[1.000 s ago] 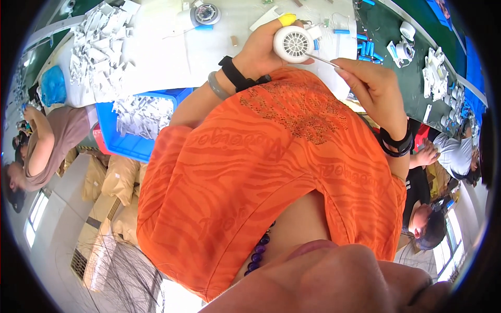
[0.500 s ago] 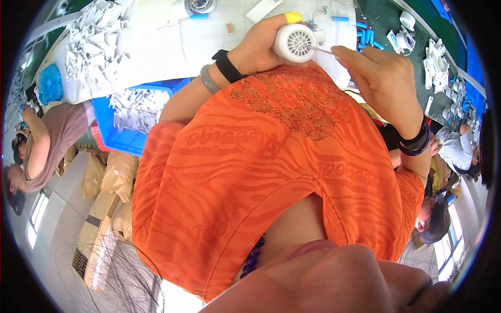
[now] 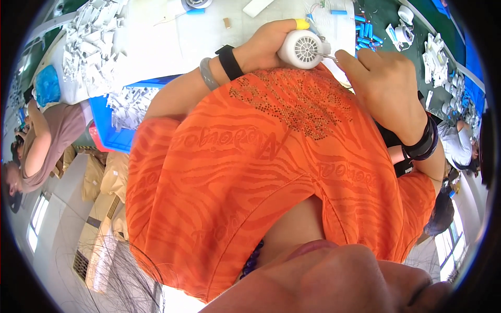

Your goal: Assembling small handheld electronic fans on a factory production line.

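My left hand (image 3: 263, 48), with a yellow finger cover (image 3: 301, 24) on one fingertip, is closed round a small white fan housing (image 3: 301, 56). The housing's round slotted grille is turned up toward me, close to the front of my orange shirt. From the right, my right hand (image 3: 385, 78) pinches a thin metal tool (image 3: 329, 57). Its tip reaches to the grille; whether it passes into a slot cannot be made out. Some thin wires and a blue cylindrical battery cell (image 3: 338, 12) lie on the table just beyond the housing.
White plastic parts (image 3: 94, 47) are heaped at the table's left. Below that edge, a blue bin (image 3: 117, 140) holds more of them. Several blue cells (image 3: 368, 32) and white fan parts (image 3: 402, 34) lie on the green surface at right. A co-worker (image 3: 52, 135) sits at left.
The fan housing and my left hand have shifted slightly right and nearer to me. My right hand has moved slightly down, the tool still at the grille.
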Available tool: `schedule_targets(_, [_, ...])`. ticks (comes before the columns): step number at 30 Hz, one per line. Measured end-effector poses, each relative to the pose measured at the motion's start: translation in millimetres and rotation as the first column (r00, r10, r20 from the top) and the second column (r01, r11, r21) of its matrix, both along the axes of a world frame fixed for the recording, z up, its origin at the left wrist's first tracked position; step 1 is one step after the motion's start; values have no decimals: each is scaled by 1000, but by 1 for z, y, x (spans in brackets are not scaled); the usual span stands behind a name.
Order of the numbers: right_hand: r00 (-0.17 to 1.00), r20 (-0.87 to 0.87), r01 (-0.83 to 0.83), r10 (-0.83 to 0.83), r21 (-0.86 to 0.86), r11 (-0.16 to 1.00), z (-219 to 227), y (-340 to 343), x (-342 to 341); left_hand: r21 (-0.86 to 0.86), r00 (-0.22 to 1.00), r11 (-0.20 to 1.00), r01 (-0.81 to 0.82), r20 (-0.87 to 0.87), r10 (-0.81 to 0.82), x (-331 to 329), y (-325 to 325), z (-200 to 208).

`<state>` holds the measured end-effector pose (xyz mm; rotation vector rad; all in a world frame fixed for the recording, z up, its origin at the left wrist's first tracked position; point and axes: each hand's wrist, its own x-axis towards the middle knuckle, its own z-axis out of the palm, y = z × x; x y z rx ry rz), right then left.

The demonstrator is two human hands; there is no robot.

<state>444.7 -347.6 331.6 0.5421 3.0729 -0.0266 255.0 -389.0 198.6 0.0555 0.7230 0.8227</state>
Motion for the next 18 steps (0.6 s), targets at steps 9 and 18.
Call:
schedule_targets(9, [996, 91, -15, 17, -24, 1000, -6, -23, -4, -178, 969, 984, 3, -244, -47, 14, -10, -5])
schedule_targets(18, [986, 151, -54, 62, -60, 997, -6, -24, -11, -157, 917, 985, 73, -377, -128, 14, -17, -19])
